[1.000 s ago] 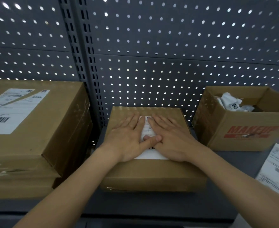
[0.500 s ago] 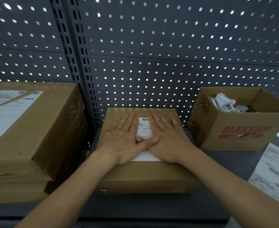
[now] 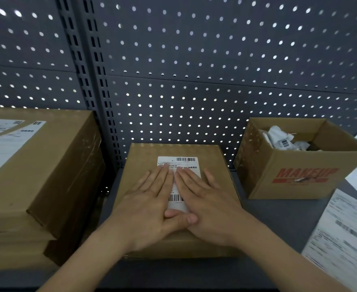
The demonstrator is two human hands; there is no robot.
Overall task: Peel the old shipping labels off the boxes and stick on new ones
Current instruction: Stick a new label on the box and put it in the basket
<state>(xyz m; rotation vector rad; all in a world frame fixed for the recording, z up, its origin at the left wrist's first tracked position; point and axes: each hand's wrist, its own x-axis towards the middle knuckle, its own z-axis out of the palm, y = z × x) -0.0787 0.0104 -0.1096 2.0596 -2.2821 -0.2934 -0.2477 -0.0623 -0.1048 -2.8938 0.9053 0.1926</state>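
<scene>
– White rectangular paper shipping label (image 3: 179, 165): where does it lie?
– Flat on top of the closed brown cardboard box (image 3: 144, 163), straight ahead of the person at 12 o'clock. Its long axis runs from 6 to 12 o'clock, away from the body.
– And the hands?
– Both are on it. The left hand (image 3: 146, 209) covers its 9 o'clock side and the right hand (image 3: 211, 207) its 3 o'clock side. The fingers are straight, the palms are down, and they grasp nothing. The thumbs overlap at the label's 6 o'clock end. Neither hand is nearer; they sit level.
– What shows of it?
– The 12 o'clock end, with a barcode and small black print, and a strip between the index fingers with a second barcode. It looks flat there. Under the palms I cannot tell.
– Next move?
– My guess is that any smoothing left would run along that axis toward 12 o'clock, or outward to 9 and 3.
– Around it?
– At 9 o'clock there is a stack of large brown cardboard boxes (image 3: 47, 165) bearing labels. At 2 o'clock an open brown cardboard box with red MAKEUP lettering (image 3: 299, 180) holds crumpled white label scraps (image 3: 278, 135). At 4 o'clock loose white printed sheets (image 3: 342, 239) lie on the grey shelf (image 3: 268, 218). Behind is a dark perforated metal panel (image 3: 194, 81).
</scene>
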